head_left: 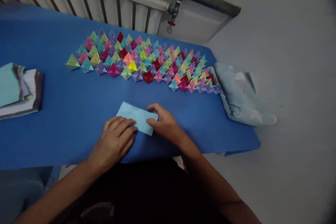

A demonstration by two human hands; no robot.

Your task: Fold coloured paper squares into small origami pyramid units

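A light blue sheet of paper [139,114], folded into a narrow rectangle, lies slightly askew on the blue-covered table close to my body. My left hand [117,138] rests over its near left part, fingers together and bent, pressing the paper's edge. At the opposite end, my right hand [165,122] grips the short right edge between thumb and forefinger. The undersides of the fingers are hidden.
Rows of colourful folded paper boats [138,75] stand across the table's far side. A stack of coloured paper [10,84] lies at left. A folded grey-blue cloth [241,101] sits by the right wall. Behind the table are a radiator [112,7] and a pipe [210,1].
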